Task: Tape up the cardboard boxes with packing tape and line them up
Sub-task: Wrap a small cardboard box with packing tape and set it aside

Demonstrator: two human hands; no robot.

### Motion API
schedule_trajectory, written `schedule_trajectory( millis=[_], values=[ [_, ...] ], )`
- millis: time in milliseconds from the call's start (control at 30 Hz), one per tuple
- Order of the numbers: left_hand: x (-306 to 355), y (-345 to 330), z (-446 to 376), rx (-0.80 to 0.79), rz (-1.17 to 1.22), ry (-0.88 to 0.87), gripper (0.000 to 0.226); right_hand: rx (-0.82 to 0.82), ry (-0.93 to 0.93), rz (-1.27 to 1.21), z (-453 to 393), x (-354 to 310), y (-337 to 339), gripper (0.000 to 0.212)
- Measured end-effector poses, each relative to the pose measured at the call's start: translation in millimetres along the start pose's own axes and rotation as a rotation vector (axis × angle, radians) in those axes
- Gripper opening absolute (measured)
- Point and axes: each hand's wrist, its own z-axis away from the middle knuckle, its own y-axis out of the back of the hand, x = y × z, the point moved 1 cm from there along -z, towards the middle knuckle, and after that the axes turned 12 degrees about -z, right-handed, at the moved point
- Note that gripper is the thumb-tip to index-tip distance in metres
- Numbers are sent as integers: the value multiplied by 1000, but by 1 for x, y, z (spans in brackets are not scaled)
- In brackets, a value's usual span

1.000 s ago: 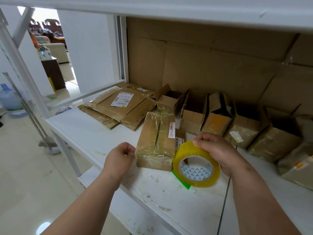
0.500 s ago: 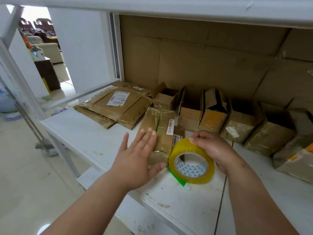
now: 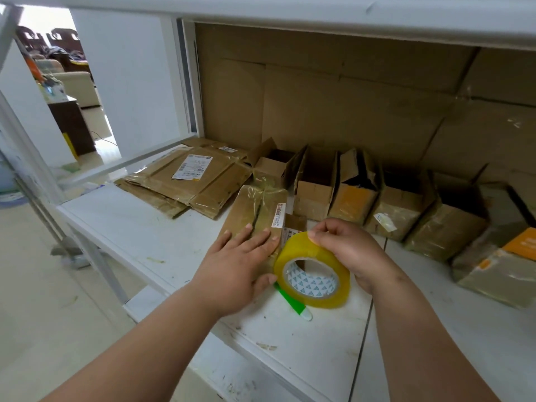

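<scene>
Box [image 3: 255,216] under flat left hand [image 3: 235,265].

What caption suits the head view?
Left hand flat on closed cardboard box, right hand gripping yellowish packing tape roll.

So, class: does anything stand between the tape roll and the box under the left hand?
Nothing visible does. The right hand holds the tape roll right beside the box, by its near right corner. The left hand lies flat on the box's near end, left of the roll, not between them.
</scene>
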Motion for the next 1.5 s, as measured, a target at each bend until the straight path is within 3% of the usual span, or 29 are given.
schedule_trajectory(
  millis=[133, 300, 333, 467, 600, 667, 767, 1000, 1133, 1200, 1367, 1500],
  values=[
    [-17, -2, -5, 90, 72, -22, 76, -35, 18, -84, 5, -2, -2, 9],
    [-26, -14, -1, 307, 83, 11, 52, -72, -43, -269, 13, 6, -3, 9],
    [-25, -18, 2, 304, 70, 14, 54, -69, -68, -310, 14, 8, -2, 2],
    [-19, -31, 10, 232, 32, -27, 81, -46, -127, -382, 16, 16, -2, 13],
    [-31, -15, -4, 119, 431, 3, 69, -9, -114, -398, 18, 17, 0, 13],
    [-42, -15, -8, 180, 598, 18, 61, 23, -103, -399, 18, 16, 3, 17],
    [-51, -26, -6, 288, 461, -44, 57, 68, -88, -387, 16, 16, 4, 19],
    [-46, -35, -2, 346, 218, -49, 58, 115, -114, -384, 20, 24, 2, 21],
    [-56, -32, -5, 376, 208, -33, 46, 35, -69, -498, 30, 13, -7, 6],
    [-64, -29, -9, 421, 188, 2, 41, -31, -69, -543, 35, 8, -16, 27],
    [-73, -29, -12, 565, 110, 165, 35, -193, -137, -679, 43, 7, -50, 31],
    [-74, -35, -3, 550, 185, 218, 43, -245, -200, -715, 46, 15, -74, 55]
  ],
)
